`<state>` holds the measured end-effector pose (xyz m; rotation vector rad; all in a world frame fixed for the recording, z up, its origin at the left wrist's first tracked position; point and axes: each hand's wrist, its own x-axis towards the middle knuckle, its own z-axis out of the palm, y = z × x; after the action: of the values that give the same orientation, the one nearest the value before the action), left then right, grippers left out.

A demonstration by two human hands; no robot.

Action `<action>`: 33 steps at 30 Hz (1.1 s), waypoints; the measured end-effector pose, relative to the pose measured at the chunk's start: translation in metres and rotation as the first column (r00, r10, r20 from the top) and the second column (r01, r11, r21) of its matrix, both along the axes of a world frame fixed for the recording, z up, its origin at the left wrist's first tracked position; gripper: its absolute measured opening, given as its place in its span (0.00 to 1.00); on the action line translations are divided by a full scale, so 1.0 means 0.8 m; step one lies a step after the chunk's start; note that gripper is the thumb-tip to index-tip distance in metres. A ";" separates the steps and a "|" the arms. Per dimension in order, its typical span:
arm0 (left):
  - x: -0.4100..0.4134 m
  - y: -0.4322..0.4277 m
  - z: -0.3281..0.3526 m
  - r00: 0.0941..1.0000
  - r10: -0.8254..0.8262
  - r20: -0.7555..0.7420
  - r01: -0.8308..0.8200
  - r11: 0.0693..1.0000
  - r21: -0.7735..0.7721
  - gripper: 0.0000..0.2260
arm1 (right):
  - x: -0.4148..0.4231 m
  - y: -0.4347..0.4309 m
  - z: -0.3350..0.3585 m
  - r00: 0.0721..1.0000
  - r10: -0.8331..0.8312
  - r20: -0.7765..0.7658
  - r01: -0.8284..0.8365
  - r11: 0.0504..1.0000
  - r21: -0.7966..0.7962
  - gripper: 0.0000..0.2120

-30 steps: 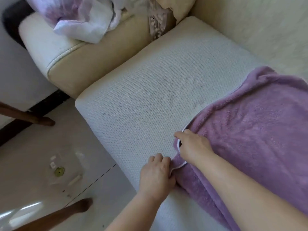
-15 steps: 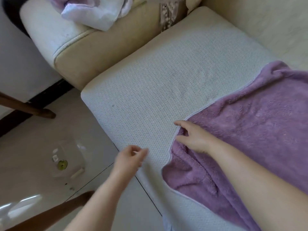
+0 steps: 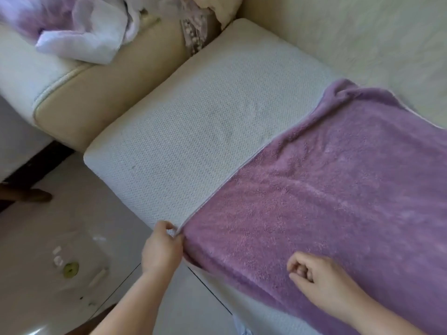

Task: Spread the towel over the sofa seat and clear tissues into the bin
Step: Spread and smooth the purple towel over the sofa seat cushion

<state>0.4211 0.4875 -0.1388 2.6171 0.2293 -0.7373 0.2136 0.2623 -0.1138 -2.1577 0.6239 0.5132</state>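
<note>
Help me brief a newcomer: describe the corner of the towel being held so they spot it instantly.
On the pale sofa seat, the purple towel covers the right part. Its front-left corner sits at the seat's front edge, pinched by the left hand; it alone is gripped.

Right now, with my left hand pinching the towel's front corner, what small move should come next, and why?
Probably draw that corner with the left hand sideways toward the armrest. The purple towel covers only the right part of the seat cushion; its left part lies bare. The right hand is loosely curled above the towel, seemingly gripping nothing.
</note>
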 end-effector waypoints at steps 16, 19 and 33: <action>-0.212 -0.057 0.013 0.022 -0.966 0.259 0.979 0.073 0.188 0.16 | -0.186 0.095 -0.001 0.965 -0.174 -0.197 0.118 0.957 -0.265 0.11; -0.212 -0.077 0.006 0.002 -0.957 0.290 0.949 0.093 0.302 0.22 | -0.215 0.084 -0.023 0.944 -0.312 -0.103 0.257 0.896 -0.363 0.26; -0.177 -0.166 -0.006 -0.046 -0.966 0.253 0.874 0.084 0.480 0.12 | -0.203 0.001 -0.045 0.921 -0.388 0.036 0.296 0.638 -0.711 0.15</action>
<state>0.2793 0.3544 -0.1433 2.6367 -2.0306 -0.1983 0.0516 0.2630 -0.1501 -2.6207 1.4717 0.1930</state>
